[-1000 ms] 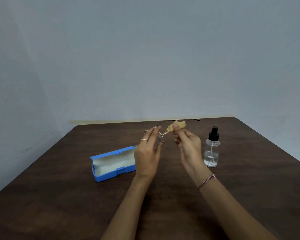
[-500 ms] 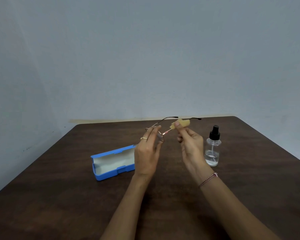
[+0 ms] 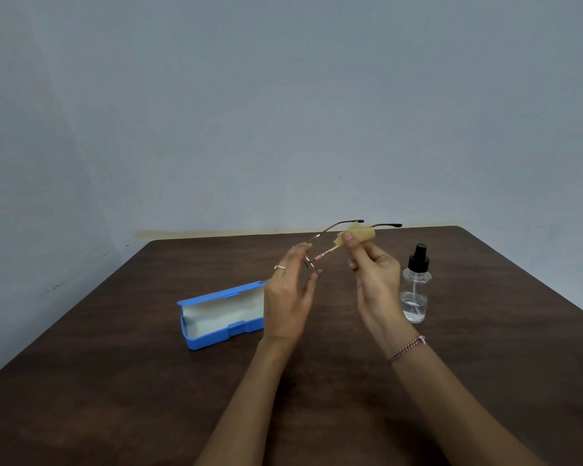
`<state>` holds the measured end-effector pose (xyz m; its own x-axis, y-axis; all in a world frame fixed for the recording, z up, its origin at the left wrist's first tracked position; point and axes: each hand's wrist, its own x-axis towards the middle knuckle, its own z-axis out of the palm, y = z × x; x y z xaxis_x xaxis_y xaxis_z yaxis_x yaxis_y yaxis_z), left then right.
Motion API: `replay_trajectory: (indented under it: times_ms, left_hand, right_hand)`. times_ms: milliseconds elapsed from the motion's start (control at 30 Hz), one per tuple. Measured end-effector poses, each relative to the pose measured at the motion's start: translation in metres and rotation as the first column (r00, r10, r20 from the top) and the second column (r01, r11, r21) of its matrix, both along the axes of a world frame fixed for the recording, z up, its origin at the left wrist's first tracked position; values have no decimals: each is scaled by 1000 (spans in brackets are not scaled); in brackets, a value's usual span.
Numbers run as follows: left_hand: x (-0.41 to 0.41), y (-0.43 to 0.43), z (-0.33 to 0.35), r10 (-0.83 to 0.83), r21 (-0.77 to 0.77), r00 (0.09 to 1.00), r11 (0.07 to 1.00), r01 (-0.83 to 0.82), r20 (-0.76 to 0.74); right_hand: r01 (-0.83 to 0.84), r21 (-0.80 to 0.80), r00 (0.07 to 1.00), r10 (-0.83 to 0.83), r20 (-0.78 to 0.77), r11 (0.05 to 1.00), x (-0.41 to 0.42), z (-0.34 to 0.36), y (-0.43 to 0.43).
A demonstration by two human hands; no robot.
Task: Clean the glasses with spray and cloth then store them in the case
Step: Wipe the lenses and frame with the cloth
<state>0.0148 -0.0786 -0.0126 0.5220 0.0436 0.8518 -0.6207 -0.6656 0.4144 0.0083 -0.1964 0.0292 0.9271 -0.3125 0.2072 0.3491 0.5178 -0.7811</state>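
Thin metal-framed glasses (image 3: pixel 327 232) hang in the air above the middle of the table, temples spread and pointing away. My left hand (image 3: pixel 292 290) pinches the front of the frame. My right hand (image 3: pixel 372 274) pinches a small yellow cloth (image 3: pixel 359 234) folded round the right temple, about midway along it. The blue case (image 3: pixel 216 314) lies open on the table to the left of my left hand, its pale lining up. A clear spray bottle (image 3: pixel 415 287) with a black pump top stands upright just right of my right hand.
The dark brown wooden table (image 3: pixel 115 381) runs back to a pale blue-grey wall; its far edge lies just behind the glasses and its right edge slants past the bottle.
My right hand has slid the cloth outward along the right temple, away from the lens end toward the tip. The left hand keeps its hold on the frame.
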Motion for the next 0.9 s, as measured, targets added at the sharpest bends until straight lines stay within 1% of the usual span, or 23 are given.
replay_trajectory:
  times_ms: [100, 200, 267, 467, 533, 667, 767, 833, 900]
  left_hand:
    - [0, 0, 0, -9, 1, 1000, 1000, 9, 4]
    - [0, 1, 0, -10, -5, 1000, 1000, 10, -7]
    - [0, 2, 0, -13, -16, 1000, 1000, 13, -11]
    - [-1, 0, -1, -34, -9, 999, 999, 34, -26]
    - [-1, 0, -2, -56, -23, 997, 998, 55, -48]
    - [-2, 2, -1, -112, -118, 986, 988, 98, -124]
    - [-3, 1, 1, -106, -111, 988, 989, 93, -116]
    - [-4, 0, 2, -94, -109, 990, 991, 82, -108]
    - [-5, 2, 2, -91, -128, 991, 989, 78, -98]
  right_hand:
    - [-13, 1, 1000, 13, 5, 1000, -2, -2, 2]
    - [-67, -91, 998, 66, -13, 994, -8, -9, 17]
    - [-78, -115, 997, 77, -9, 990, -10, -9, 22]
    - [15, 27, 999, -16, 38, 1000, -2, 4, -3]
    - [2, 26, 999, -3, 48, 1000, -3, 2, -2]
    - [-32, -46, 997, 35, 74, 998, -8, 2, 5]
    - [-9, 31, 994, 5, 111, 999, -6, 9, -4]
    - [-6, 90, 994, -4, 108, 996, -6, 11, -8]
    - [-46, 106, 994, 35, 103, 993, -7, 10, -5]
